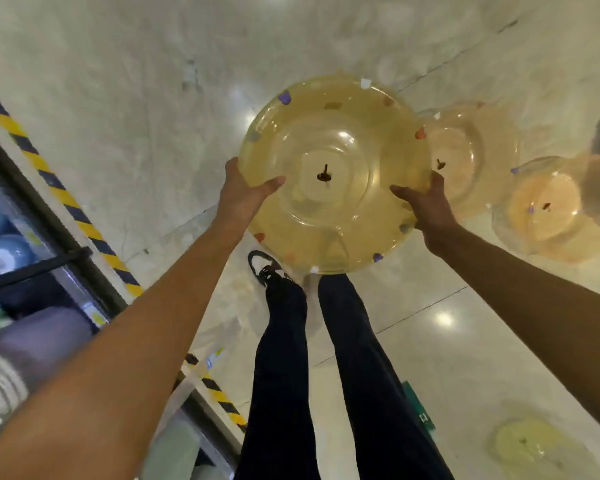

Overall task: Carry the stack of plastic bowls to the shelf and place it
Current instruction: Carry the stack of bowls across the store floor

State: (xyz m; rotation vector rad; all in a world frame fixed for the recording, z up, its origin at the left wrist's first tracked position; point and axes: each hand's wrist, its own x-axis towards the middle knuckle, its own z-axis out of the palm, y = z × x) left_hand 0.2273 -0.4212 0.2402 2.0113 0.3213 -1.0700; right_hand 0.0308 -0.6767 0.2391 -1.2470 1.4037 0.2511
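Both hands, left hand (245,195) and right hand (426,206), grip opposite rims of a round, translucent yellowish stack of plastic bowls (333,174) above the glossy floor (118,98).

left hand (243,192), right hand (426,209), clamped, arms outstretched

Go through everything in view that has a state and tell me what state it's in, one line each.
stack of plastic bowls: held up off the floor, open side up, gripped at opposite rims.
left hand: closed on the stack's left rim, thumb inside.
right hand: closed on the stack's right rim, thumb inside.
second bowl stack: standing on the floor, untouched.
third bowl stack: standing on the floor, untouched.
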